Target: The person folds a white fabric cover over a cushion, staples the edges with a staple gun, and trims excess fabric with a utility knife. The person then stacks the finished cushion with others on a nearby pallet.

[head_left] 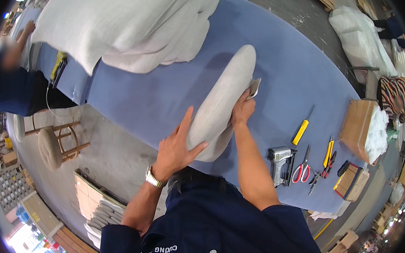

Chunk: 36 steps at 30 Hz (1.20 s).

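Observation:
A rounded seat cushion (222,92) in light grey fabric is tilted up on its edge on the blue-topped table (162,98), in front of my body. My left hand (174,146) rests against its near left side, fingers and thumb stretched apart. On the cushion's other side, my right hand (243,108) is closed on it beside a loose flap of fabric (255,88). Some of the right fingers are hidden behind the cushion.
A silver staple gun (281,165), yellow screwdriver (301,132), red-handled scissors (302,172) and yellow cutter (328,150) lie at right. A box of white stuffing (354,131) stands beyond. Grey fabric (137,27) covers the far side. Another person (11,87) works at left near a stool (49,148).

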Motion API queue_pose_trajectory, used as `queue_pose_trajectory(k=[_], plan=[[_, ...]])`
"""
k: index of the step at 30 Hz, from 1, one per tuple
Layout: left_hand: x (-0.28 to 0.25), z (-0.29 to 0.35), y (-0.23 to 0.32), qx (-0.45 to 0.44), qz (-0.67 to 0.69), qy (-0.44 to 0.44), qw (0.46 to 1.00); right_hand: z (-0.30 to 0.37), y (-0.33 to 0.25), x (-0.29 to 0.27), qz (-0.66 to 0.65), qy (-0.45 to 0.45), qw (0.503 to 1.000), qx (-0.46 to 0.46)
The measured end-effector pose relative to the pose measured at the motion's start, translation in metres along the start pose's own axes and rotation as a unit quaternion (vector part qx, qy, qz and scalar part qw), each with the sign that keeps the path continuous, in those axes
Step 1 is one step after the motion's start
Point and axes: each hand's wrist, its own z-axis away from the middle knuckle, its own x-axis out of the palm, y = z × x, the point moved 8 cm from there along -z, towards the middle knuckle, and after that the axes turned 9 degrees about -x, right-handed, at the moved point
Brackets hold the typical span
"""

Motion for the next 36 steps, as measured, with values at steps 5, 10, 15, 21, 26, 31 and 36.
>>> queue_pose_trajectory(k=[5,10,15,21,26,31,36], plan=[[-0.003,-0.115,0.078,0.097,-0.005,-0.015,0.995,0.007,0.007,0.01,-0.068,0.002,0.997,0.031],[0.02,-0.209,0.121,0.091,-0.072,-0.044,0.992,0.011,0.016,0.019,-0.08,0.012,0.995,0.065],[0.025,-0.228,0.155,0.111,-0.062,-0.013,0.992,0.004,0.027,0.022,-0.018,0.095,0.994,0.044],[0.016,-0.096,0.094,0.09,-0.039,-0.009,0.995,0.0,0.024,0.008,-0.075,0.04,0.988,0.128],[0.017,0.028,-0.036,-0.1,-0.016,-0.011,0.995,0.008,0.023,0.016,-0.088,0.051,0.989,0.105],[0.065,0.083,-0.156,-0.092,0.143,0.077,0.983,0.009,0.016,0.018,-0.07,0.038,0.993,0.084],[0.193,0.037,-0.276,-0.098,-0.03,0.003,0.995,0.002,0.006,0.006,-0.085,0.018,0.996,0.033]])
